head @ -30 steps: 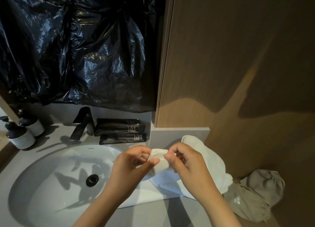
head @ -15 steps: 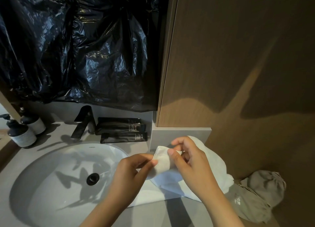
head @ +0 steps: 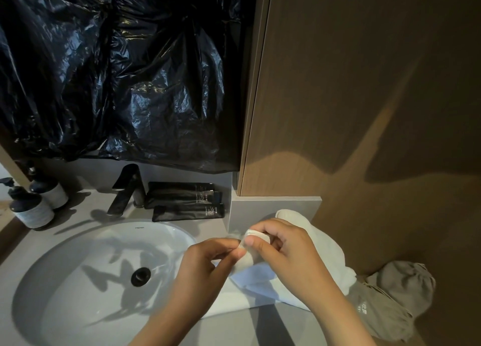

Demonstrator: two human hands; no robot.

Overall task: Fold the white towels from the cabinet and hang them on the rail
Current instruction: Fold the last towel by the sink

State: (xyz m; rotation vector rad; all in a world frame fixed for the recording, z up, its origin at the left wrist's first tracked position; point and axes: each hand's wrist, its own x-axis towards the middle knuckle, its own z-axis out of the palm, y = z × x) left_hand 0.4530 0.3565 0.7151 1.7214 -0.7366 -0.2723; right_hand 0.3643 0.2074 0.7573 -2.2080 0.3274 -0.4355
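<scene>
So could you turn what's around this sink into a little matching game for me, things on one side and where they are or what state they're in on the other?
Things:
1. white towel
2. faucet
3. pump bottles
4. grey cloth

Place or state:
A. standing at the far left of the view
B. black, behind the basin
C. a corner pinched between the left hand and the right hand
D. crumpled, at the far right

Pairs: 1-C, 2-B, 3-A, 4-D
</scene>
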